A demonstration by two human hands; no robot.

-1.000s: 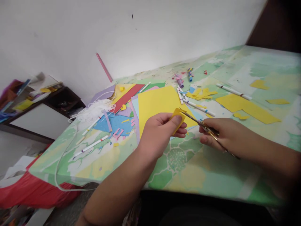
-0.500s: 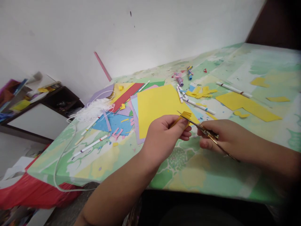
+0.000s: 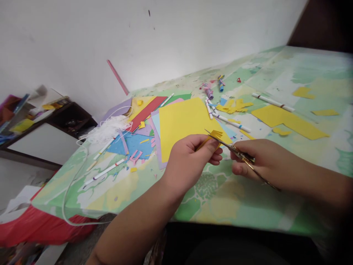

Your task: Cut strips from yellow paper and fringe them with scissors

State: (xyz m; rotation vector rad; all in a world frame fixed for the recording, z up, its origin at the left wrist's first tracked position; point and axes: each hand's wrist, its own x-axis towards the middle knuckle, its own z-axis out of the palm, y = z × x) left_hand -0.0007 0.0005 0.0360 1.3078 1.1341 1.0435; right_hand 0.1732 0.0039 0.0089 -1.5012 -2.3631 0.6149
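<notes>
My left hand (image 3: pixel 190 158) pinches a small folded piece of yellow paper (image 3: pixel 215 134) whose far end is cut into thin strips. My right hand (image 3: pixel 255 160) grips a pair of scissors (image 3: pixel 242 156) with gold-coloured handles. The scissor blades point left and lie at the strips, close to my left thumb. Whether they are fully closed on the paper I cannot tell. Both hands are above the near side of the table. Just beyond them lies a large yellow sheet (image 3: pixel 180 121) on top of other coloured sheets.
White string (image 3: pixel 110 127) lies tangled left of the sheets, near a red strip (image 3: pixel 149 113). Several white markers (image 3: pixel 230 122) are scattered about. Cut yellow paper (image 3: pixel 286 119) lies right, yellow scraps (image 3: pixel 234 106) and small paper rolls (image 3: pixel 209 91) behind. A shelf (image 3: pixel 46 129) stands left.
The whole view has shifted very slightly. Both hands keep nearly the same pose, with the scissors still at the strips of yellow paper.
</notes>
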